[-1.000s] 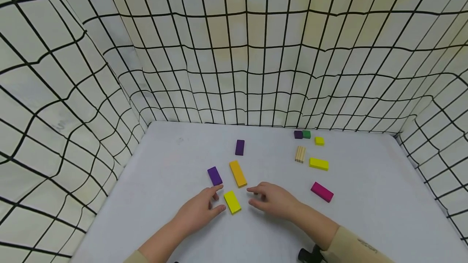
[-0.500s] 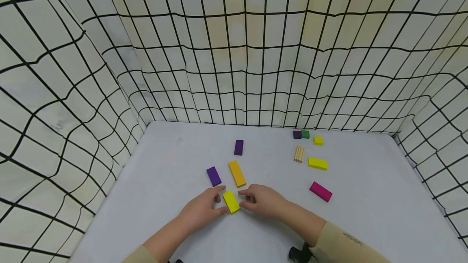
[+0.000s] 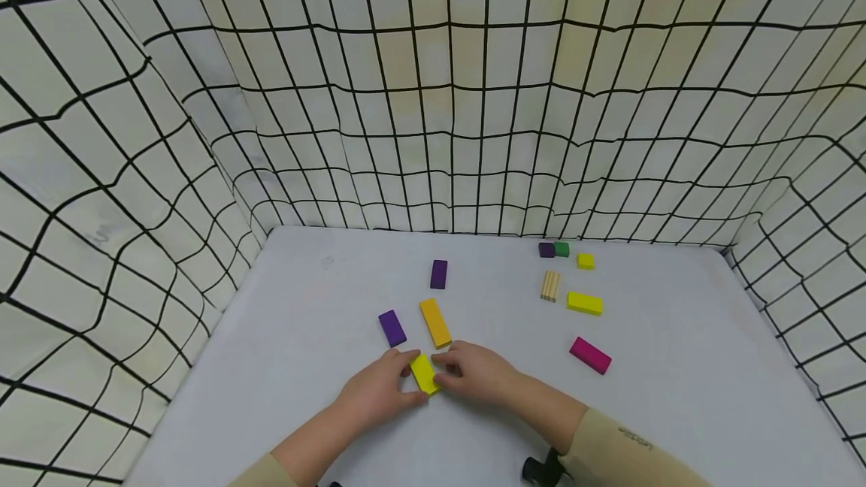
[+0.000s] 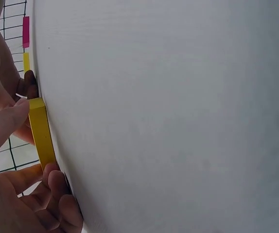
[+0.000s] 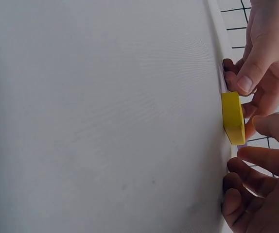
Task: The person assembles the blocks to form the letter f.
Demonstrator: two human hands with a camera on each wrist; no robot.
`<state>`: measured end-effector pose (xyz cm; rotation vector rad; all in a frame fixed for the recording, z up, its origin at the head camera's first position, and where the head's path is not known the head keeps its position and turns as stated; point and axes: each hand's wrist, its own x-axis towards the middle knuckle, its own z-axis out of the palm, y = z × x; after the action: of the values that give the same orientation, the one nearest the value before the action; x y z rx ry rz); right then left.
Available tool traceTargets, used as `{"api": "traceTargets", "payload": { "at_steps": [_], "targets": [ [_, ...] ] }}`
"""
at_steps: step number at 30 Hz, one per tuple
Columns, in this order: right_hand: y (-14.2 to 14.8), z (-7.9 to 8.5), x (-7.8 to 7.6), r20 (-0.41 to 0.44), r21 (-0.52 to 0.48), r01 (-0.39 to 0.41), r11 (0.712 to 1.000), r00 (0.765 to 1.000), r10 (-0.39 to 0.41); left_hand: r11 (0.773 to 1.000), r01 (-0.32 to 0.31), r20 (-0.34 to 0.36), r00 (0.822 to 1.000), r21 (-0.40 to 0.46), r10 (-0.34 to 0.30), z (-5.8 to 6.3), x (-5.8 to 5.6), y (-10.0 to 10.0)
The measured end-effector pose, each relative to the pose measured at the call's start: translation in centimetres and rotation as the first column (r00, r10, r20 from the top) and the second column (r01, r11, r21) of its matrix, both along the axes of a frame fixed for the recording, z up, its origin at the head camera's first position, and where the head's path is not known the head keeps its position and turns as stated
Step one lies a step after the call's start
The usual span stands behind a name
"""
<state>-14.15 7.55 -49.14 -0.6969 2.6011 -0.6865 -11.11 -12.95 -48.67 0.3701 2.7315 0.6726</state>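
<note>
A yellow wooden block (image 3: 424, 375) lies on the white table between both hands. My left hand (image 3: 379, 391) pinches it by its ends, thumb at the near end and index finger at the far end; the left wrist view shows the same block (image 4: 42, 133) between those fingertips. From the right, my right hand (image 3: 479, 373) comes up to the block's long side with loosely bent fingers, thumb tip right at it. In the right wrist view the index finger of that hand stands apart from the block (image 5: 232, 114).
Just beyond lie an orange block (image 3: 435, 323), a purple block (image 3: 392, 328) and a dark purple block (image 3: 439, 274). To the right are a magenta block (image 3: 591, 355), a yellow block (image 3: 585, 303), a striped wooden piece (image 3: 550, 286) and small cubes. Black netting (image 3: 449, 134) surrounds the table (image 3: 304, 307).
My right hand has moved left until its thumb tip is at the yellow block. My left hand has come slightly right and taken the block by its ends.
</note>
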Motion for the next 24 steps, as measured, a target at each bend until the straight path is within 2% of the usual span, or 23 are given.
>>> {"api": "traceTargets", "payload": {
  "at_steps": [6,13,24],
  "targets": [
    [-0.18,-0.13,-0.01,0.005,-0.009,0.008,1.000,1.000,-0.008,1.000,-0.004,0.002,1.000,-0.021,0.004,-0.22,-0.04,0.19],
    [-0.13,-0.24,-0.12,0.027,-0.055,0.017,0.998,1.000,-0.016,0.999,-0.002,-0.025,1.000,-0.041,0.001,0.18,0.11,0.40],
    [-0.17,-0.90,-0.32,0.115,-0.196,0.072,0.978,0.992,-0.050,1.000,-0.008,-0.033,0.999,-0.028,0.007,0.43,0.39,0.61]
  ]
}}
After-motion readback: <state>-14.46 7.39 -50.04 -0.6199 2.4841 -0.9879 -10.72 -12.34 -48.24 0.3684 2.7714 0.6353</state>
